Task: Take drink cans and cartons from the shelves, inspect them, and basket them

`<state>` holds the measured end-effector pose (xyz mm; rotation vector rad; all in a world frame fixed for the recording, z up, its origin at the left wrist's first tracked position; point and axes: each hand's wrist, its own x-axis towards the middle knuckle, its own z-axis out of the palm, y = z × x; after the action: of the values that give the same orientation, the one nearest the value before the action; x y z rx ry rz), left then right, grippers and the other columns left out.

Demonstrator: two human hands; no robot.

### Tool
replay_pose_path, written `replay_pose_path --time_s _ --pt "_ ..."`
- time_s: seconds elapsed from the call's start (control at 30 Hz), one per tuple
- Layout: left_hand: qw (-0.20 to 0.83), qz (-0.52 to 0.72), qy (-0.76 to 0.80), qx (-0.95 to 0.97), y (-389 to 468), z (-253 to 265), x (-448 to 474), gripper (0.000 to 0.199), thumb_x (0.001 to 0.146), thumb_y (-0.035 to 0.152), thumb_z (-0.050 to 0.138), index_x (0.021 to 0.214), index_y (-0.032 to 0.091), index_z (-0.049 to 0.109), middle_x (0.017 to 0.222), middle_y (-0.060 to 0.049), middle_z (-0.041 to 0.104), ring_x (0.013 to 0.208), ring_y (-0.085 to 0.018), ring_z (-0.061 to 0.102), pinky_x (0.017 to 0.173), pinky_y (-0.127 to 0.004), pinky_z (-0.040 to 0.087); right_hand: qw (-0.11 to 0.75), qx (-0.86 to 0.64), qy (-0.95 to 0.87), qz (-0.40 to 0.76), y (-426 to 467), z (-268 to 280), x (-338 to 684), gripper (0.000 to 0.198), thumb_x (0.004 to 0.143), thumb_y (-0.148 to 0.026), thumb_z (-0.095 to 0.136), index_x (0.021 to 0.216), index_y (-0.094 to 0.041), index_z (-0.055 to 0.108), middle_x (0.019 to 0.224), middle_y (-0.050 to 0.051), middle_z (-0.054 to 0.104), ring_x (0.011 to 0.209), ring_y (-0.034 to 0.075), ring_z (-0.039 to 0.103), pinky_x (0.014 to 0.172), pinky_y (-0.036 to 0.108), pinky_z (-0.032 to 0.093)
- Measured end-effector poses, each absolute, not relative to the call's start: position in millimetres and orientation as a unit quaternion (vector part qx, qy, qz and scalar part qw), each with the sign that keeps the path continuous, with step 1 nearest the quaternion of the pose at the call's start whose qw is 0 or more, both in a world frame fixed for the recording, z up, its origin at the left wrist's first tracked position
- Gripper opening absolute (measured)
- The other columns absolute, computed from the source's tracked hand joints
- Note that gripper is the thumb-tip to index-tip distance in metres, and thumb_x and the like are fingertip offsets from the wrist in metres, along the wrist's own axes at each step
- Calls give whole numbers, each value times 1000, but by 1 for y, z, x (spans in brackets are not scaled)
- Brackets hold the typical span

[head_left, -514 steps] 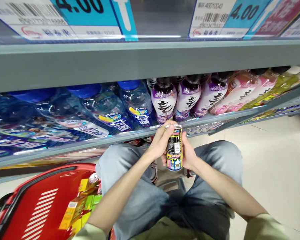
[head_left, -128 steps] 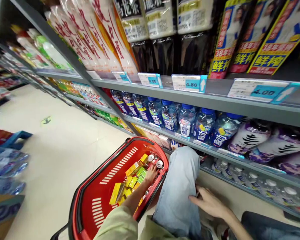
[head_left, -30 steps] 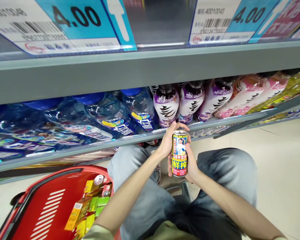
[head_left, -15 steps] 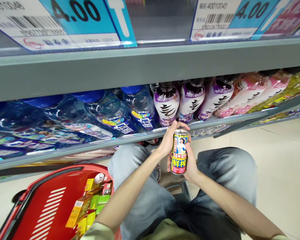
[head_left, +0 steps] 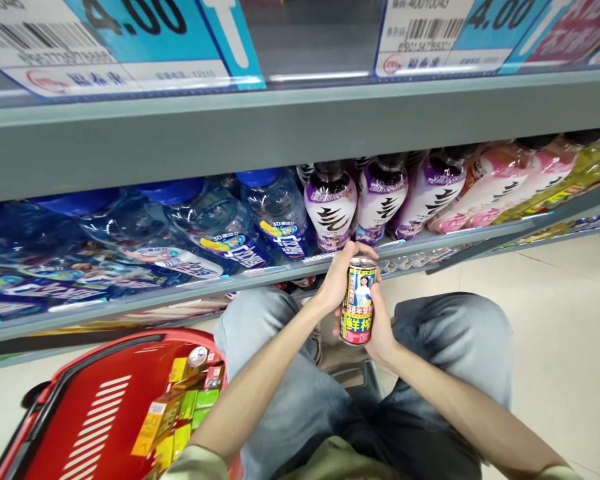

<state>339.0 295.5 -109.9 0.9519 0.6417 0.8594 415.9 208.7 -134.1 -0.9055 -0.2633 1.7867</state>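
Note:
A drink can (head_left: 359, 303) with a yellow, blue and red label is held upright between both my hands, its printed front facing me. My left hand (head_left: 334, 283) wraps its left side and far edge, with fingers reaching behind the top. On the right side, my right hand (head_left: 381, 327) grips the can, thumb along its edge; some of its fingers are hidden behind the can. Just beyond my hands stands a purple-and-white labelled bottle (head_left: 331, 210) on the shelf.
Blue-capped bottles (head_left: 280, 220) and pink-labelled bottles (head_left: 500, 187) line the low shelf. A grey shelf edge (head_left: 230, 133) with price tags (head_left: 115, 47) runs above. At lower left, a red basket (head_left: 95, 407) holds small cartons (head_left: 155, 420) and a can (head_left: 198, 357). My knees flank the can.
The view has shifted slightly, so the price tags and bottles sit a little further left. Both hands keep the same hold on the can.

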Motion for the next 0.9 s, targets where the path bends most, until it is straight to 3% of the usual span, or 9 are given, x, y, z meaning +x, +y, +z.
replay_pose_path --time_s 0.53,0.73,0.9 --pt "696 438 314 475 296 -111 341 54 94 67 44 91 17 65 80 -4 68 73 -17 64 71 -28 50 515 -328 -65 790 214 -134 429 59 86 -73 57 92 -15 69 58 3 69 45 19 66 48 33 60" --pt "692 438 310 484 297 -114 340 55 92 69 47 88 17 65 84 -6 68 78 -18 63 71 -28 49 466 -275 -53 839 215 -133 436 61 84 -75 55 89 -16 68 60 3 69 46 20 66 47 32 58" --pt "694 438 308 481 297 -116 340 53 94 66 45 90 17 65 87 -6 67 79 -18 62 73 -29 49 482 -283 -57 827 214 -137 433 62 87 -75 50 89 -16 68 61 4 69 47 20 66 48 32 58"
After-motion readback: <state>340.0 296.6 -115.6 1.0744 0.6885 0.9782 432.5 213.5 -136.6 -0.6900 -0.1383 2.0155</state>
